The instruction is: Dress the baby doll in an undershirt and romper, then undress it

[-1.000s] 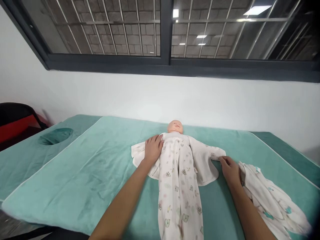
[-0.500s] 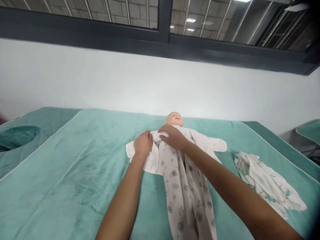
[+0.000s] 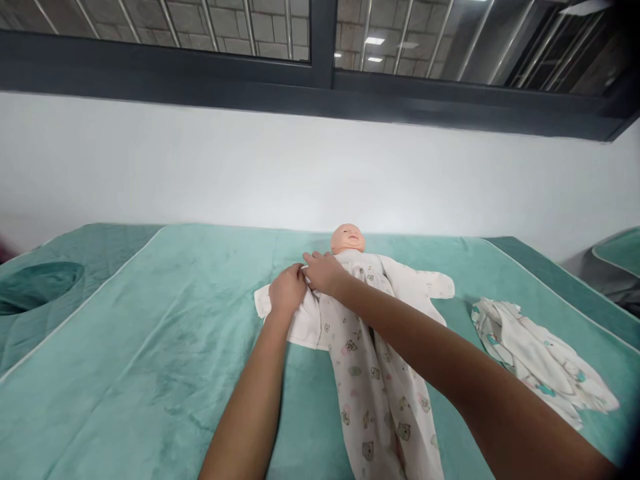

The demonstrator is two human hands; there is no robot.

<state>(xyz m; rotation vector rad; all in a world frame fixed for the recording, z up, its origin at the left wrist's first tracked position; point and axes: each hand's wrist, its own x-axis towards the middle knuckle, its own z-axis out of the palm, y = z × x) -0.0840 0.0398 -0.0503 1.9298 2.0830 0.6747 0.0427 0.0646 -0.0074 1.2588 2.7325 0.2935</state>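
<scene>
A baby doll lies on its back, head toward the wall. A white baby shirt is under and around its upper body, one sleeve stretched out to the right. Patterned baby trousers with a bib lie over its front, legs toward me. My left hand is closed on the shirt's left sleeve. Right beside it, my right hand pinches the same sleeve near the shoulder, its fingertips touching my left hand. Cloth between the fingers is mostly hidden.
Everything lies on a green padded bed with a face hole at its left end. To the right is a crumpled white cloth with green print. A white wall and a dark window frame stand behind.
My right hand has moved left from the doll's chest to the shoulder, close against my left hand. My left hand stays at the sleeve. The view has shifted slightly.
</scene>
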